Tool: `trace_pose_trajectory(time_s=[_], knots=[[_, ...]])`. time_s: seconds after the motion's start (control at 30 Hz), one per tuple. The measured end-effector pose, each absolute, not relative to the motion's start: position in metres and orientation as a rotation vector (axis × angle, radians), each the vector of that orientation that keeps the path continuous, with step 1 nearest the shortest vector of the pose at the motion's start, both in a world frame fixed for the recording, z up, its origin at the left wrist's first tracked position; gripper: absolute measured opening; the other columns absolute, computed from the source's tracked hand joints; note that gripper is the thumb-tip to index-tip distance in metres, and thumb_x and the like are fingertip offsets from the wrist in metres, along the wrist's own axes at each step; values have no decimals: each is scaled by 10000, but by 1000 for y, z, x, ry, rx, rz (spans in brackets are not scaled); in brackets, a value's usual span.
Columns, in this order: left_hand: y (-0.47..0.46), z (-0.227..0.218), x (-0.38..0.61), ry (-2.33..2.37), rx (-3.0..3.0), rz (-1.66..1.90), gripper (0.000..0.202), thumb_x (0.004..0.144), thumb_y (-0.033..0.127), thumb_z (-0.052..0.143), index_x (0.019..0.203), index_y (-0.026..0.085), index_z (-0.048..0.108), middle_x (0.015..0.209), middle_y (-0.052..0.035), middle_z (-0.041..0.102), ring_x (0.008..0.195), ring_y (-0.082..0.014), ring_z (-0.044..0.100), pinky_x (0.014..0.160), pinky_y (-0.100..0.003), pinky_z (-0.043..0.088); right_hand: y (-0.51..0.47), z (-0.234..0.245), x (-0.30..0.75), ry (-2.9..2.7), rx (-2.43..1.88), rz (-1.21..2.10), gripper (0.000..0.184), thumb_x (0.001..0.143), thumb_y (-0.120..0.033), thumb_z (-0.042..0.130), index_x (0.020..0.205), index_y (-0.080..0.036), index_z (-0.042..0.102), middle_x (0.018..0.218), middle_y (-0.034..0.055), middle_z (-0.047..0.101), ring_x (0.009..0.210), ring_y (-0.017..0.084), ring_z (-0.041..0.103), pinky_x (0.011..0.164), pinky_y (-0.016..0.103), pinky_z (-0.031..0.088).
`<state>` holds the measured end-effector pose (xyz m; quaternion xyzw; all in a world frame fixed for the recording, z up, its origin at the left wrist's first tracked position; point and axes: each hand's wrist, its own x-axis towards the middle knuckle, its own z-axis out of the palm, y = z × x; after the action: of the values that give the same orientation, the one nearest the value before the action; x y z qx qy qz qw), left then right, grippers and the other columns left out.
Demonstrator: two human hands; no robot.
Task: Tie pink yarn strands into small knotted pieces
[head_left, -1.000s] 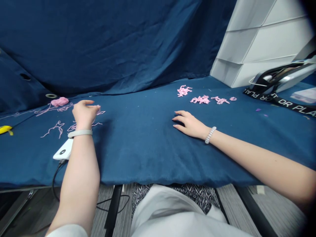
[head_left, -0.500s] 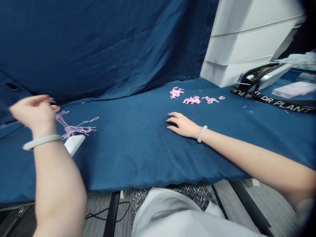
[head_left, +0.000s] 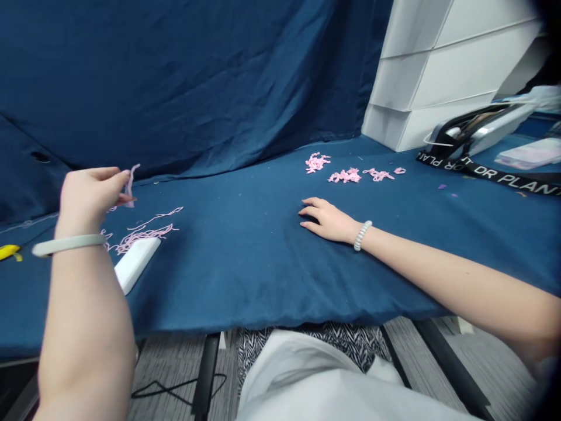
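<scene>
Pinched between the fingers of my left hand (head_left: 94,190) is a short bunch of pink yarn (head_left: 130,182), raised above the left side of the cloth. Below it lies a loose heap of pink yarn strands (head_left: 146,235), partly hidden by my wrist. A white rectangular block (head_left: 138,263) rests beside that heap, close to my left forearm. My right hand (head_left: 326,219) lies on the blue cloth with its fingers apart and nothing in them. Beyond it sit small clumps of pink knotted yarn (head_left: 345,175) in a row.
Stacked white boxes (head_left: 407,93) stand at the back right. A black lettered strap (head_left: 491,172) runs along the right side. Something yellow (head_left: 9,252) lies at the far left. Blue cloth (head_left: 241,257) covers the table, whose front edge is near my lap.
My left hand has moved right and turned, and a pink bunch of yarn now shows in its fingers. My right hand stays in place. The view has shifted slightly.
</scene>
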<state>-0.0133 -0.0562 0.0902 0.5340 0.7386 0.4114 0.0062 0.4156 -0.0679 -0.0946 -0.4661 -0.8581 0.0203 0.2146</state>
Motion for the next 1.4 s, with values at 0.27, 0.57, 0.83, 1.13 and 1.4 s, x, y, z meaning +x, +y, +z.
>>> trace_pose_trajectory(time_s=[0.27, 0.57, 0.83, 1.13, 1.4], knots=[[-88, 63, 114, 1455, 1854, 1111, 327, 825, 361, 583, 1063, 162, 688, 1126, -93, 674, 409, 15, 444, 469, -156, 460, -86, -75, 401, -2143, -1156, 358, 417, 870, -388, 549, 1191, -126, 594, 1315, 143, 523, 1236, 236, 492, 1092, 409, 375], [-117, -1, 197, 977, 1860, 726, 579, 827, 489, 565, 1310, 171, 545, 1234, -133, 613, 475, -34, 525, 380, -151, 407, -113, -61, 368, -1617, -754, 1430, 291, 826, -358, 616, 1013, -137, 580, 1064, 85, 652, 1014, 162, 615, 989, 344, 439], [-108, -32, 199, 1034, 1544, 1347, 173, 722, 261, 735, 846, 144, 756, 957, -95, 714, 832, -135, 665, 745, -184, 521, -125, -57, 365, -1430, -847, 1592, 305, 751, -412, 703, 713, -128, 599, 711, 6, 622, 697, 94, 578, 786, 269, 462], [-100, -31, 197, 753, 808, 1370, 216, 758, 88, 652, 927, 176, 551, 919, -14, 684, 836, -109, 666, 900, -320, 519, -131, -58, 363, -1164, -660, 2022, 296, 792, -364, 667, 805, -166, 447, 749, -6, 628, 574, 75, 558, 729, 314, 514], [-90, -18, 184, 647, 589, 1384, 111, 860, 37, 487, 917, 124, 527, 839, 3, 650, 748, -44, 645, 905, -257, 543, -130, -46, 377, -1768, -1026, 1564, 254, 835, -379, 591, 816, -127, 568, 558, -39, 482, 508, 57, 432, 504, 193, 349]])
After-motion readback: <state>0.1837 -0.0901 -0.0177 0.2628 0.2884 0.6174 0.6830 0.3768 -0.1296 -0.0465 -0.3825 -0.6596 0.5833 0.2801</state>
